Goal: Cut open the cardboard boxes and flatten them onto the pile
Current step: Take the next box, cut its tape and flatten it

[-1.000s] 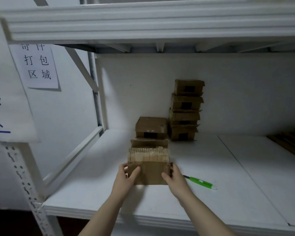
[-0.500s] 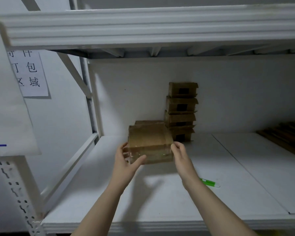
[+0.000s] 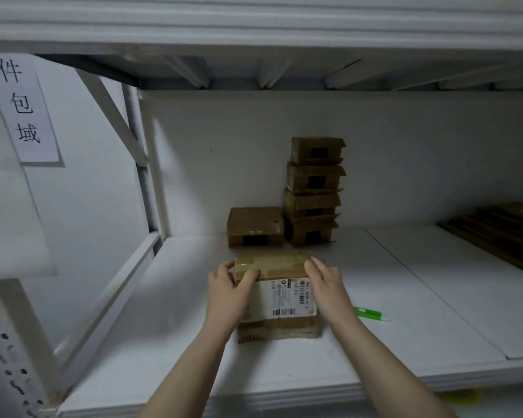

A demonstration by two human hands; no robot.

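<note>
A taped cardboard box [image 3: 280, 324] with a white shipping label on top lies on the white shelf [image 3: 169, 327], close to its front. My left hand [image 3: 228, 292] holds its left side, thumb curled over the top. My right hand [image 3: 326, 285] lies against its right side with straight fingers. A green box cutter [image 3: 370, 313] lies on the shelf just right of my right wrist. Behind the box sits a single brown box [image 3: 255, 226] and a stack of several boxes [image 3: 313, 191] against the back wall. A pile of flattened cardboard [image 3: 501, 233] lies at the far right.
The upper shelf beam [image 3: 254, 22] overhangs the work area. A diagonal brace and upright post [image 3: 133, 164] close the left side. A paper sign [image 3: 21, 110] hangs on the left wall.
The box was lifted off the shelf and turned over, then set back down with its labelled face up. Both hands stayed on its sides.
</note>
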